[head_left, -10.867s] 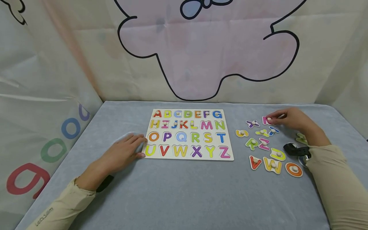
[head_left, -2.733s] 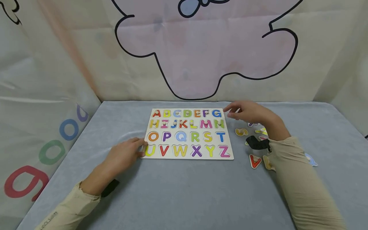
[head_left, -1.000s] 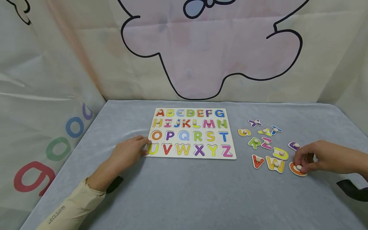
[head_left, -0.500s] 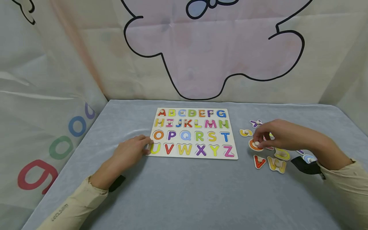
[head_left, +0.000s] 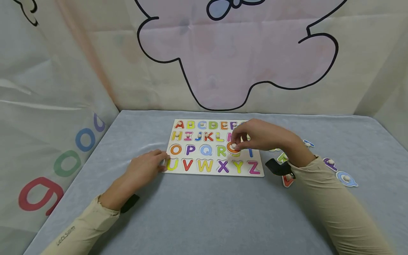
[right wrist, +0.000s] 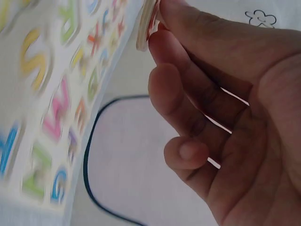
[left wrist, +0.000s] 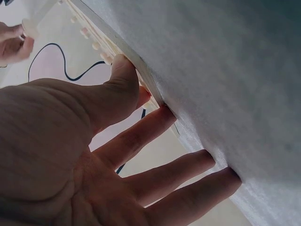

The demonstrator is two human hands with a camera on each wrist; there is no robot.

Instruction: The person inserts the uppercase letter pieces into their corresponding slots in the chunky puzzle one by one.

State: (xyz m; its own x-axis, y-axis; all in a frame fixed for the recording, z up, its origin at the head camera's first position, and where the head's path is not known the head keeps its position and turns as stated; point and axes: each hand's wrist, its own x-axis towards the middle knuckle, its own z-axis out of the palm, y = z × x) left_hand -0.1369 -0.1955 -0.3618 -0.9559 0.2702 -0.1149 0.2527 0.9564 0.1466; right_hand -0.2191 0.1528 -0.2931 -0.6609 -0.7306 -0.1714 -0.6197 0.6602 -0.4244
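Observation:
My right hand (head_left: 262, 136) pinches the knob of an orange letter O puzzle piece (head_left: 233, 148), holding it above the R and S area of the white alphabet board (head_left: 215, 174). In the right wrist view the piece (right wrist: 145, 26) shows edge-on between thumb and finger. My left hand (head_left: 141, 170) rests at the board's left edge; the left wrist view shows its thumb (left wrist: 123, 70) against the edge and straight fingers reaching the cloth. Knobbed pieces fill the visible upper two rows; the O outline (head_left: 175, 149) and the others visible in the lower rows have no knobs. My right hand hides part of the board.
Loose letter pieces lie right of the board: a purple P (head_left: 330, 163), a blue Q (head_left: 346, 179), a red V (head_left: 287, 180), a blue T (head_left: 308, 143). My right forearm hides others. A grey-blue cloth (head_left: 204, 212) covers the table; a printed curtain stands behind.
Pink M and green N pieces have gone into the board's second row. My right hand has picked up the orange O at the right and carried it left over the board. The left hand stays put.

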